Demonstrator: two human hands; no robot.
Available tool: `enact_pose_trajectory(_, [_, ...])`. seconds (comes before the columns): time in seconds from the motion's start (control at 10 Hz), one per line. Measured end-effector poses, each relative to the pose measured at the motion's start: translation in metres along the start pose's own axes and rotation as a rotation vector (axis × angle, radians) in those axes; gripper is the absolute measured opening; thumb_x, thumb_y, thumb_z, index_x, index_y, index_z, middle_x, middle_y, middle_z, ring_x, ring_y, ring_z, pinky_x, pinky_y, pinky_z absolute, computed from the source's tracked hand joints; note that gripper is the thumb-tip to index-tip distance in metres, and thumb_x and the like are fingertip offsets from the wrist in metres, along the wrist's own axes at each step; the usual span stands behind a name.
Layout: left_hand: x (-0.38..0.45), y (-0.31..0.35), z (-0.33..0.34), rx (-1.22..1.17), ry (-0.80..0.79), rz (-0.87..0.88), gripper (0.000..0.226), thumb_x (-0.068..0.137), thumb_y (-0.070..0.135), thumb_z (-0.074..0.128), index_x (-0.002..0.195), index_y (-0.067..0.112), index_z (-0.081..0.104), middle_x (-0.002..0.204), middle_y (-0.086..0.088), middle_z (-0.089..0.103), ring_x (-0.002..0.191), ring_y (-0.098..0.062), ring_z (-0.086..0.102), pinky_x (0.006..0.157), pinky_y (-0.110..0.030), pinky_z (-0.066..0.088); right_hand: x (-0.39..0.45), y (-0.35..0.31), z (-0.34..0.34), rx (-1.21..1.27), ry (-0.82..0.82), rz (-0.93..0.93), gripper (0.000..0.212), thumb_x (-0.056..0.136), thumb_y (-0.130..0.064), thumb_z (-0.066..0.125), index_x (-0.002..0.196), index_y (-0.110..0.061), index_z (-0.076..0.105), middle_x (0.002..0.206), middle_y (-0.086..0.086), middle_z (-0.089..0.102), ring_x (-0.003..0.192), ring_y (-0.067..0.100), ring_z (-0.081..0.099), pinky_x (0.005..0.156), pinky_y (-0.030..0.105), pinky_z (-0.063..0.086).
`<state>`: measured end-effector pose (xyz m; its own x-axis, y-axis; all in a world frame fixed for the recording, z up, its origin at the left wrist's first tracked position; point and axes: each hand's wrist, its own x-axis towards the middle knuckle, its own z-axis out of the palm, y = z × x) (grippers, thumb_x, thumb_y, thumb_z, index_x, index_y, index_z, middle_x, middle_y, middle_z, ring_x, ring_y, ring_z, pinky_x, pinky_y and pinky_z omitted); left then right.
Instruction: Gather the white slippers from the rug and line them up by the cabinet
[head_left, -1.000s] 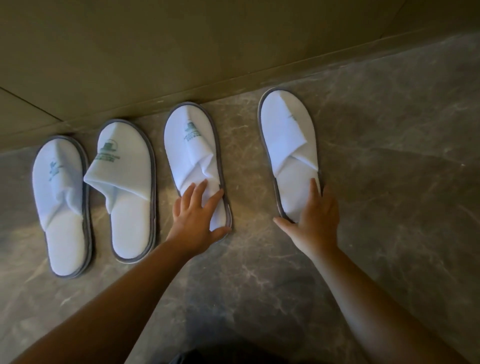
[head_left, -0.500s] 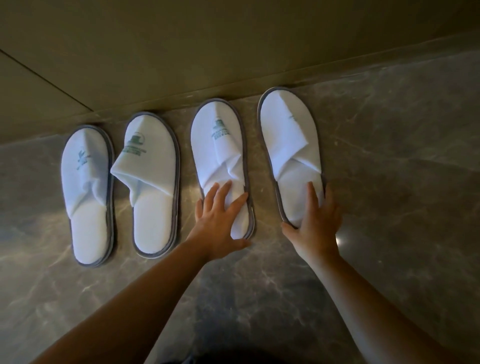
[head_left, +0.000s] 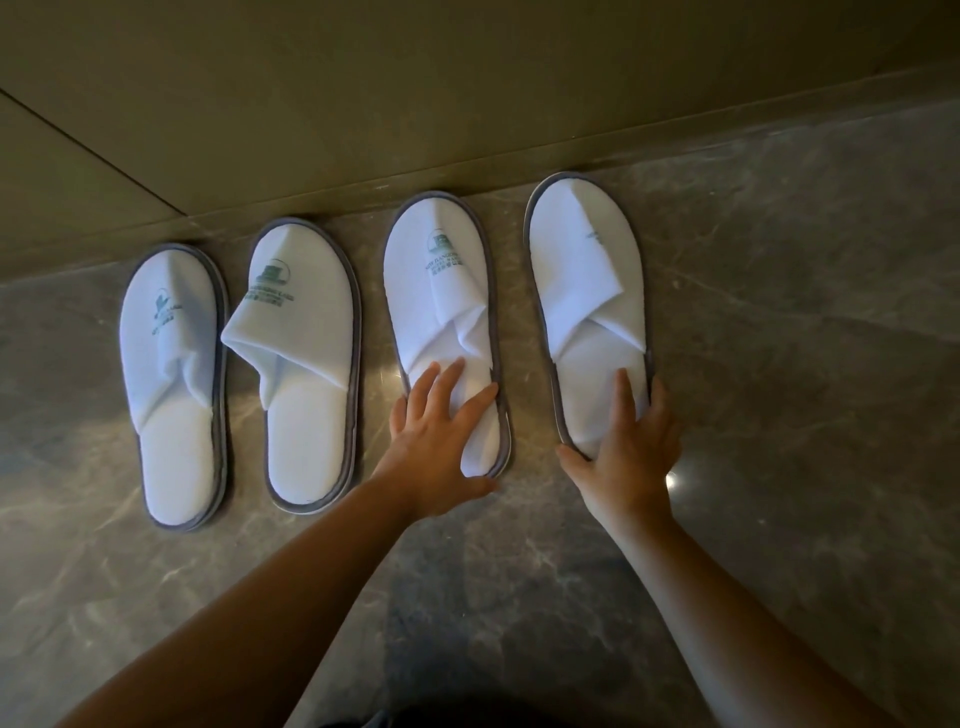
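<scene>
Several white slippers with grey edging lie in a row on the floor, toes against the cabinet base (head_left: 363, 93). The far-left slipper (head_left: 171, 364) and the second slipper (head_left: 306, 322) lie untouched. My left hand (head_left: 436, 447) lies spread on the heel of the third slipper (head_left: 436, 291), thumb curled round its back end. My right hand (head_left: 628, 457) grips the heel of the rightmost slipper (head_left: 587, 270), thumb on its left edge and fingers over its right edge. That slipper reaches a little further toward the cabinet than the rest.
The grey marble floor (head_left: 779, 364) stretches to the right and toward me. The cabinet's flat olive front fills the top of the view, with a panel seam (head_left: 93, 156) at the left. No rug is in view.
My left hand has slid the third slipper to the right, away from the second and closer to the rightmost one. My right hand has stayed on the rightmost slipper's heel.
</scene>
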<state>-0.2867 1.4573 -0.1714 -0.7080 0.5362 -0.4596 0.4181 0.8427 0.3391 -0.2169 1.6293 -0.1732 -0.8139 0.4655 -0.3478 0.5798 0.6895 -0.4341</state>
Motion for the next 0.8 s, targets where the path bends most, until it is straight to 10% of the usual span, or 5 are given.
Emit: enact_pose_trajectory(0.8, [-0.015, 0.013, -0.028, 0.013, 0.000, -0.013, 0.091, 0.070, 0.063, 0.053, 0.138, 0.036, 0.000, 0.154, -0.001, -0.014, 0.139, -0.026, -0.018, 0.112, -0.051, -0.007, -0.019, -0.010, -0.017, 0.095, 0.103, -0.188, 0.091, 0.066, -0.043, 0.072, 0.138, -0.014, 0.023, 0.146, 0.027, 0.025, 0.132, 0.041, 0.027, 0.103, 0.055, 0.036])
